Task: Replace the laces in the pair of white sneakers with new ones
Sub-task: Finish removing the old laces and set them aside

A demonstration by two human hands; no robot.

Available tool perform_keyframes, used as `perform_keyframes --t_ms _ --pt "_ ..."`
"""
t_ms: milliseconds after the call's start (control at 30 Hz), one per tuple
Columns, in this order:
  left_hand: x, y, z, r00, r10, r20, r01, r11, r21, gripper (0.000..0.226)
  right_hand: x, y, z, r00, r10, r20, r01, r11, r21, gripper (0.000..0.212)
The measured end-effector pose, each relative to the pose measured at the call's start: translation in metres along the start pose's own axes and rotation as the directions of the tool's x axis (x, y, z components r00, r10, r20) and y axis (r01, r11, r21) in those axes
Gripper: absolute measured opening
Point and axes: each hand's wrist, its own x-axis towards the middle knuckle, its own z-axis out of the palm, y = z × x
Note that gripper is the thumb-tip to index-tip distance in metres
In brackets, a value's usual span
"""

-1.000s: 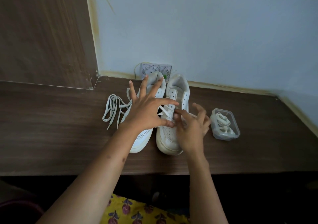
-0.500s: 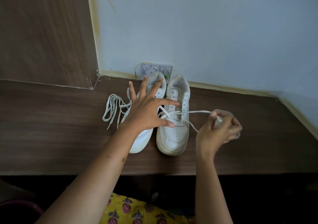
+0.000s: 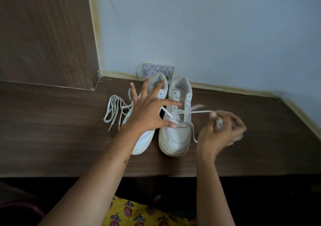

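Where the wooden panel (image 3: 45, 34) ends at the far left, the brown tabletop (image 3: 52, 138) runs bare from that corner to its near edge, leaving open room left of the shoes. A loose lace (image 3: 113, 110) lies coiled just left of the left sneaker (image 3: 144, 138), well clear of the near edge. The left hand (image 3: 149, 114) is spread wide over that sneaker, fingers fanned toward its heel, thumb tip touching the lower eyelets of the right sneaker (image 3: 177, 135). Both sneakers stand side by side, heels at the wall (image 3: 208, 25) beside a small patterned card (image 3: 156, 69), toes short of the near edge. A new lace (image 3: 199, 112) is threaded through the right sneaker's lower eyelets and stretches taut rightward to the right hand (image 3: 220, 133), which pinches it between curled fingers; the hand is blurred and seems to cover a clear container. Right of it, bare tabletop reaches the angled wall.
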Motion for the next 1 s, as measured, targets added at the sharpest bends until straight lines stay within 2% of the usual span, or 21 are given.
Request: perform_keyframes --t_ms 67,133,233,300,367,433,500,767,900,1000 --pt "0.0 0.0 0.0 1.0 0.003 0.0 -0.003 1.0 -0.001 0.067 0.001 -0.001 -0.001 0.996 0.064 -0.061 -0.065 0.998 -0.005 0.009" --pt "-0.001 0.0 0.0 1.0 0.001 0.001 -0.001 1.0 -0.003 0.067 -0.001 -0.003 -0.001 0.993 0.101 -0.054 -0.102 0.995 -0.008 0.011" --pt "-0.001 0.0 0.0 1.0 0.004 0.002 -0.004 1.0 -0.006 0.067 0.001 -0.001 -0.003 0.999 0.002 -0.038 -0.003 0.999 -0.035 0.013" --pt "-0.001 0.0 0.0 1.0 0.002 0.0 -0.002 1.0 -0.013 0.067 0.002 0.0 -0.004 0.986 -0.144 0.086 0.149 0.988 -0.047 0.015" --pt "0.0 0.0 0.0 1.0 -0.001 0.002 0.001 1.0 -0.018 0.067 -0.001 0.001 -0.002 0.922 -0.213 0.322 0.266 0.955 -0.131 0.016" --pt "0.0 0.0 0.001 1.0 -0.004 -0.001 0.004 1.0 -0.015 0.067 -0.008 0.003 0.001 0.84 -0.198 0.506 0.361 0.899 -0.248 0.017" --pt "0.0 0.0 0.001 1.0 -0.002 -0.006 0.002 1.0 -0.011 0.068 -0.011 0.004 0.002 0.813 -0.136 0.566 0.356 0.885 -0.3 0.025" --pt "-0.001 0.001 0.0 1.0 -0.012 -0.001 0.012 1.0 -0.002 0.068 -0.004 0.002 -0.001 0.869 -0.052 0.491 0.222 0.93 -0.294 0.01" --pt "-0.001 0.0 -0.001 1.0 -0.013 0.002 0.013 1.0 -0.007 0.067 0.009 0.003 -0.013 0.962 -0.034 0.269 0.109 0.956 -0.271 0.013" --pt "0.0 0.001 -0.001 1.0 -0.015 0.006 0.015 1.0 -0.008 0.067 0.013 0.005 -0.017 0.994 0.015 0.11 0.013 0.968 -0.25 0.018"
